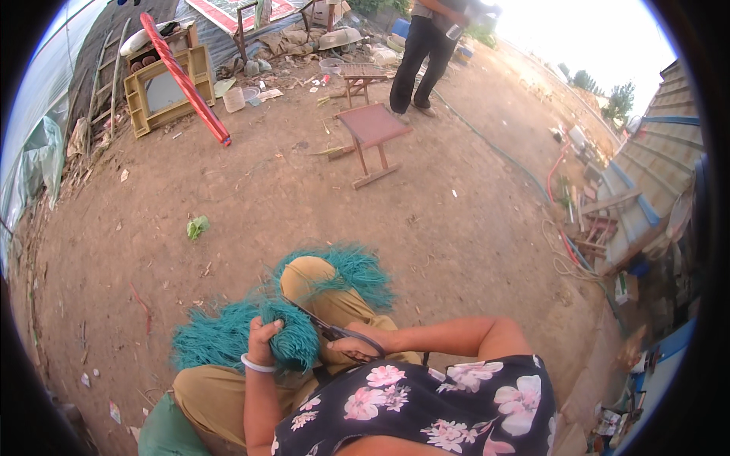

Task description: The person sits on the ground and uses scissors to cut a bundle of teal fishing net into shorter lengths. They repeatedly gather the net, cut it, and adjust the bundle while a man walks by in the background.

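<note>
My left hand [262,337], with a white bracelet at its wrist, grips a thick bundle of teal strands [293,342] above my lap. My right hand [356,342] holds a pair of large dark scissors [328,329] by the handles, their blades reaching up and left to the bundle's upper side. Whether the blades are apart is hard to tell. More loose teal strands [362,276] lie in a heap on the ground beyond my knee, and another teal heap [211,339] spreads to the left of my left hand.
A folding stool [373,125] stands on the dirt ahead, near a standing person [425,57] with a plastic bottle. A yellowish frame [197,65] and a red wrapped roll [182,77] are at the upper left. A green hose [496,147] runs along the right.
</note>
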### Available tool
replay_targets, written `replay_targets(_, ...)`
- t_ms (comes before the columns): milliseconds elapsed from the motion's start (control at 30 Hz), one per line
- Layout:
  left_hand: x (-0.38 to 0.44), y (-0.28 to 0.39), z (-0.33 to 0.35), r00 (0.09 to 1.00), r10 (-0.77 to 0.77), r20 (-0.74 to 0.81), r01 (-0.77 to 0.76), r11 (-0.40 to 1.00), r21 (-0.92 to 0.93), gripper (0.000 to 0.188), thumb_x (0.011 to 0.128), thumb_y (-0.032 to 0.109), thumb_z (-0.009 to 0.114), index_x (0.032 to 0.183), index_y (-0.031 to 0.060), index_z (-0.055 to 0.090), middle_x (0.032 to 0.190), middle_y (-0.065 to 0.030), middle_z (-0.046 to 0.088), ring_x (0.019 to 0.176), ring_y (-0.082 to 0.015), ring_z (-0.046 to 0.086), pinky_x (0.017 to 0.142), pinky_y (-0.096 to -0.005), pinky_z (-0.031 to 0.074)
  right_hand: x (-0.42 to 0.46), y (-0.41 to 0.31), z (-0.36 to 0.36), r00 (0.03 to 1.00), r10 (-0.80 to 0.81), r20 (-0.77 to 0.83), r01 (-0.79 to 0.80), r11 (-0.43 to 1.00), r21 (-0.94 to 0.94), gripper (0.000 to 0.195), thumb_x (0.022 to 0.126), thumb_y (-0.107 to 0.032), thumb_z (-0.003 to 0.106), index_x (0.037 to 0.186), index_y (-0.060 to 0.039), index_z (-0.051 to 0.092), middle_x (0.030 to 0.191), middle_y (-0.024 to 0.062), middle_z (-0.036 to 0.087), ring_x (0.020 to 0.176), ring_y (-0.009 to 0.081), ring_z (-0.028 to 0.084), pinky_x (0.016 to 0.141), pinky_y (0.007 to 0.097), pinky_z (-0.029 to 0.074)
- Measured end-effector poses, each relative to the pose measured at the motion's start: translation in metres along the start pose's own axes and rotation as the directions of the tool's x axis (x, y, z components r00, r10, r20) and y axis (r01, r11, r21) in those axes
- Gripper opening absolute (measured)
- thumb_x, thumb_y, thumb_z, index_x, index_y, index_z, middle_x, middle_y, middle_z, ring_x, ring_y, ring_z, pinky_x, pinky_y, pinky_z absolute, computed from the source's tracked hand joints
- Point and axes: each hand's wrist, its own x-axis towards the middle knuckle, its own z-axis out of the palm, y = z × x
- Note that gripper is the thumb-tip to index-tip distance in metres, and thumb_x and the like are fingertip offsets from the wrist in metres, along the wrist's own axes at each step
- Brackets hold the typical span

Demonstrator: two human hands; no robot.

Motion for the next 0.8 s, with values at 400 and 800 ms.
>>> replay_targets(400, 0.001, -0.001, -0.001, 1.000, -0.011, 0.021, 0.011, 0.999, 0.034, 0.026, 0.079, 0.012, 0.063, 0.099, -0.0045, 0.069, 0.089, -0.0101, 0.072, 0.075, -0.0194, 0.069, 0.073, -0.0321, 0.057, 0.004, -0.015, 0.006, 0.999, 0.045, -0.024, -0.044, 0.998, 0.035, 0.057, 0.099, -0.047, 0.054, 0.058, -0.0080, 0.047, 0.048, -0.0007, 0.041, 0.041, 0.0100, 0.041, 0.041, 0.0279, 0.032)
replay_targets(800, 0.002, -0.007, -0.010, 1.000, 0.000, 0.020, -0.001, 0.999, 0.045, 0.039, 0.077, 0.017, 0.064, 0.109, -0.0054, 0.062, 0.097, -0.0134, 0.069, 0.083, -0.0249, 0.069, 0.077, -0.0369, 0.058, 0.004, -0.009, 0.004, 0.998, 0.046, -0.047, -0.047, 0.999, -0.003, 0.055, 0.099, -0.045, 0.056, 0.059, -0.0081, 0.048, 0.048, -0.0016, 0.041, 0.039, 0.0085, 0.039, 0.040, 0.0268, 0.030)
